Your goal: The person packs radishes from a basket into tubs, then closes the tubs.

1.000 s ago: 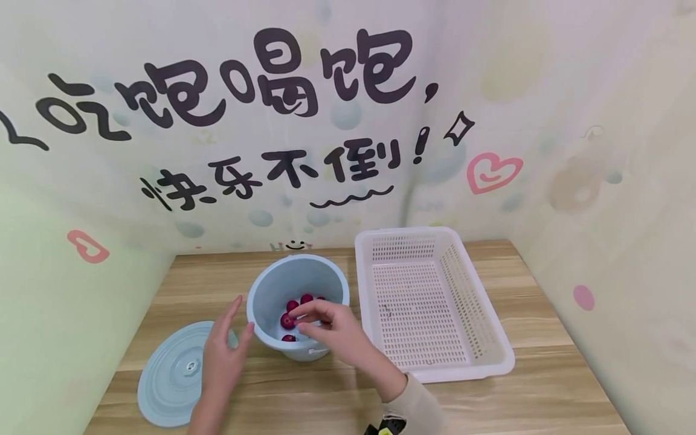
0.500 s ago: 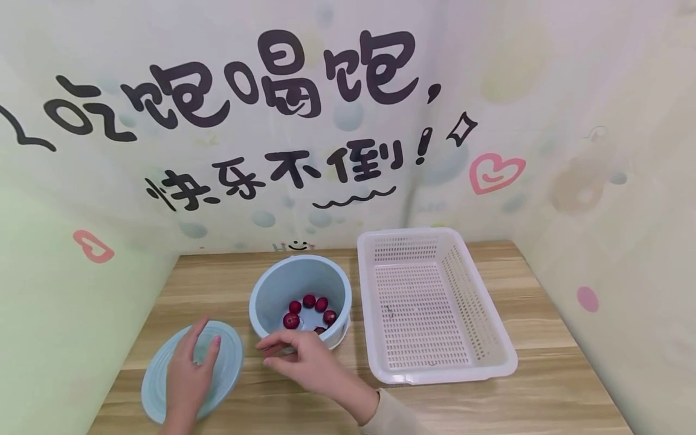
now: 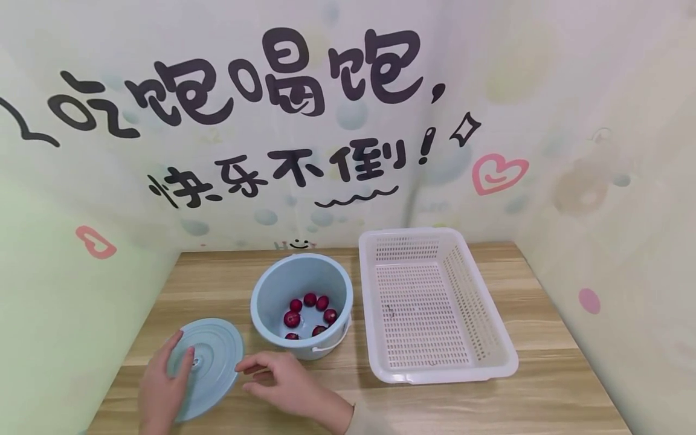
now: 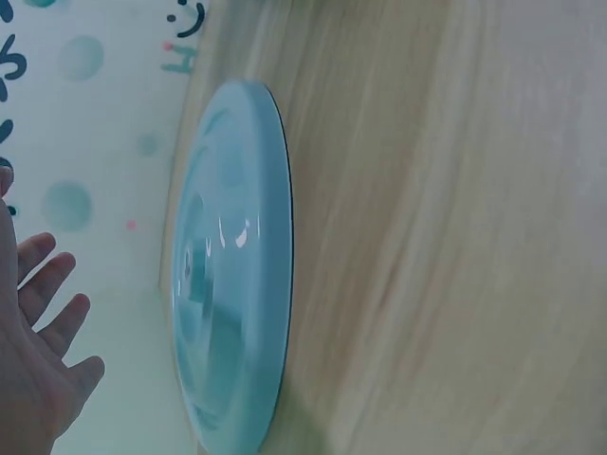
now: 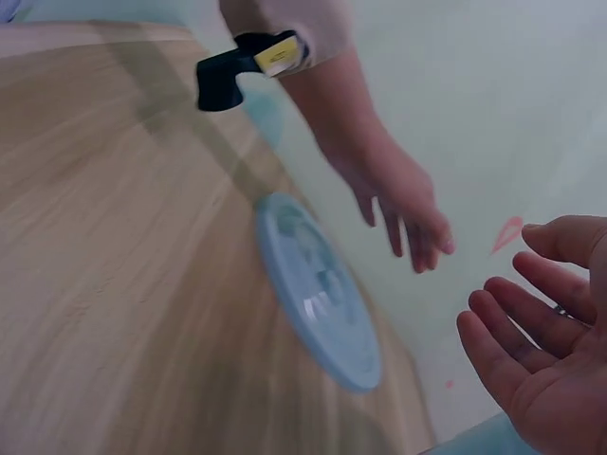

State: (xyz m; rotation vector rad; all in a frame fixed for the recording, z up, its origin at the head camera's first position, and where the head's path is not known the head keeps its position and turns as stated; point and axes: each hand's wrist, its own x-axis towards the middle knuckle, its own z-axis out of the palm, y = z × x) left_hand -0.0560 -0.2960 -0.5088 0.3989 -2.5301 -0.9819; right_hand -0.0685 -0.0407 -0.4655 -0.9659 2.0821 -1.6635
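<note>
A light blue round lid [image 3: 220, 356] with a small knob lies on the table at the left. My left hand [image 3: 162, 389] hovers over the lid's left side, fingers spread and apart from it in the left wrist view. Near the lid's right edge is my right hand [image 3: 285, 382], its fingers loosely bent and holding nothing; the right wrist view shows the lid [image 5: 318, 294] beyond that hand [image 5: 555, 332]. Behind the right hand stands a light blue bucket [image 3: 264, 296] with several dark red round fruits [image 3: 292, 319] at its bottom.
A white perforated plastic basket [image 3: 375, 362] stands right of the bucket. The bucket's white handle [image 3: 331, 344] hangs down at its front right. A printed wall sheet [image 3: 353, 223] closes off the back of the wooden table [image 3: 435, 405].
My left hand has moved left from beside the bucket to over the lid. The right hand has left the bucket's opening and come left and nearer, towards the lid.
</note>
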